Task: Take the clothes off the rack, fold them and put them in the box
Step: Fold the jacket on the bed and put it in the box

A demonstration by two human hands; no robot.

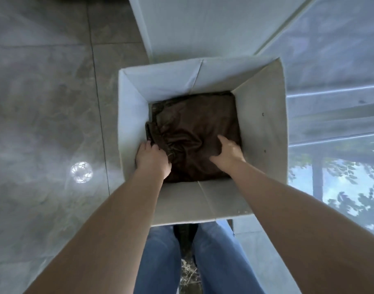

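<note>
Down inside the white box (262, 124), a folded brown garment (194, 134) lies flat; left hand (153, 159) grips its gathered edge, right hand (229, 152) presses it, fingers spread (rack unseen, so remaining clothes unknown).

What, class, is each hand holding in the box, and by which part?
The left hand grips the folded brown garment at its gathered left edge. The right hand rests on its top, fingers spread, gripping nothing.
</note>
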